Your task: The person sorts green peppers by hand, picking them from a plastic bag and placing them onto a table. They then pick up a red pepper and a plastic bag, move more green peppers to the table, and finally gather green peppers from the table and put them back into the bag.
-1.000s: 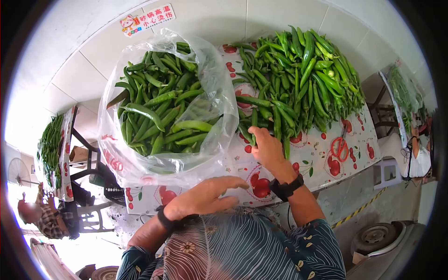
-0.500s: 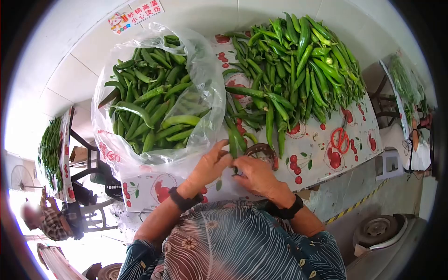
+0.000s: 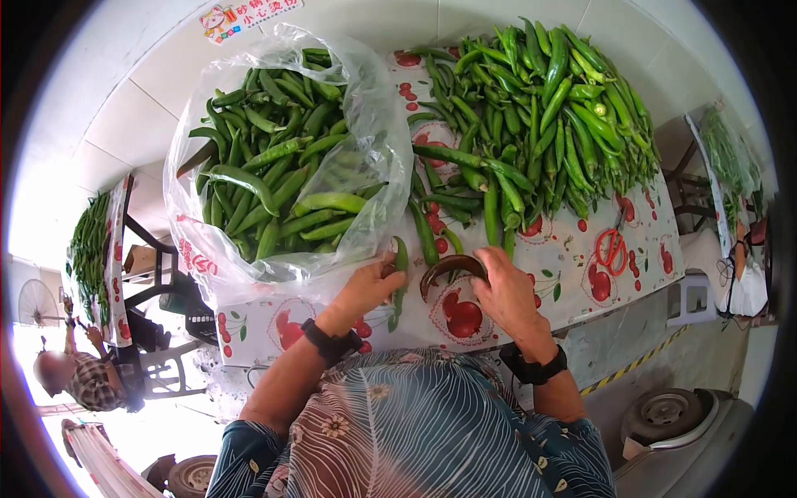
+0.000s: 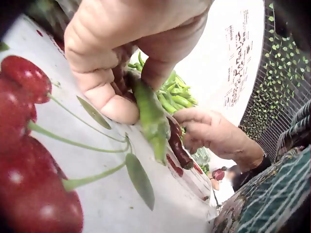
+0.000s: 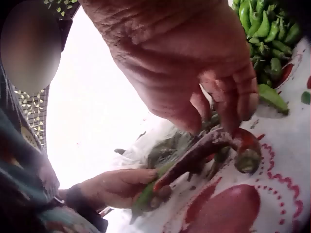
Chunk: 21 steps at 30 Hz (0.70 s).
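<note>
My left hand [image 3: 365, 290] pinches a green pepper [image 3: 400, 278] between thumb and fingers close above the tablecloth. In the left wrist view this pepper [image 4: 150, 114] hangs tilted with its lower end pointing down. My right hand [image 3: 508, 292] pinches a curved, dark red-brown pepper [image 3: 448, 267] near its stem end. The right wrist view shows the curved pepper [image 5: 204, 148] arching below the fingertips. Just beyond it, a few loose green peppers [image 3: 423, 236] lie between the clear plastic bag [image 3: 390, 166] and the large pile of green peppers [image 3: 540, 124].
The open bag, full of green peppers [image 3: 282, 166], stands on the left of the cherry-print table [image 3: 564, 274]. Red-handled scissors [image 3: 612, 251] lie at the right. A seated person [image 3: 91, 373] is beside another pepper-covered table [image 3: 116, 266] at far left.
From the pile's lower edge, my right hand came toward me, met the left hand, then moved right with the dark pepper. My left hand moved forward and now holds a green pepper.
</note>
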Motion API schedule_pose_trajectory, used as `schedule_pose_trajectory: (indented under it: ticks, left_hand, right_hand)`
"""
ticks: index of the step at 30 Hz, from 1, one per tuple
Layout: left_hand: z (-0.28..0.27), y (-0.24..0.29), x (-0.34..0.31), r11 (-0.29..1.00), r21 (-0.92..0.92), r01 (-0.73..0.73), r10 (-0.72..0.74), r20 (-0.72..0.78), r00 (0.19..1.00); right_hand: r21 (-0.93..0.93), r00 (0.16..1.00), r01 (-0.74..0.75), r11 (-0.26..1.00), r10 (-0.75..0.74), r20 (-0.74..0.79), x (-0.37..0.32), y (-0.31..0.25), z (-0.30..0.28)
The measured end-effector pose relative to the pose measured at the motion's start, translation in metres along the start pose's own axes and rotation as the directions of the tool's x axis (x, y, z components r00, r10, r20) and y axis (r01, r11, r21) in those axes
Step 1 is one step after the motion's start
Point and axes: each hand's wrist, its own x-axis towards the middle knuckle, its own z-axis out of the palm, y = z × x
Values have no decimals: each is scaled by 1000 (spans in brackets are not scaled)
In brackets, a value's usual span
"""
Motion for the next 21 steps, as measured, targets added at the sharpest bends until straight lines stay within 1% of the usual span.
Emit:
schedule_pose_trajectory:
  ticks: [2,5,6,8,11,12,14,15,17,18,20,21]
  left_hand:
    - [1,0,1,999,46,-18,18,9,1000]
    - [3,0,1,994,88,-60,59,9,998]
    - [3,-1,1,992,100,-77,76,8,997]
    - [0,-7,4,998,30,-53,52,26,998]
    - [-2,-9,4,999,-36,1,0,37,999]
    - [-2,-9,3,998,-51,21,-19,38,999]
    - [-1,-4,-1,990,-139,12,0,80,997]
    - [0,-2,-3,983,-182,7,11,100,995]
    - [-3,-10,0,986,-122,-112,124,100,987]
    - [-3,-10,0,981,-92,-171,180,102,978]
    - [-3,-6,-4,989,-131,-63,72,63,995]
    - [-3,-2,-6,988,-151,-10,17,45,999]
  right_hand:
    - [-113,997,-82,990,83,1,-8,10,12]
    - [-51,994,-106,993,106,-10,-12,20,26]
    - [18,991,-134,991,134,2,-11,19,26]
    - [152,981,-194,969,192,31,-9,18,27]
    - [422,966,-256,870,212,150,-6,1,20]
    - [461,958,-281,842,222,180,-6,-4,21]
    - [531,941,-331,780,235,242,-6,-12,25]
    - [582,942,-333,742,241,232,-6,-13,29]
    - [675,944,-329,661,252,213,-3,-11,36]
    - [607,944,-327,724,220,246,-2,-9,33]
    - [459,933,-305,834,167,317,1,1,22]
    - [405,962,-195,893,93,258,3,5,20]
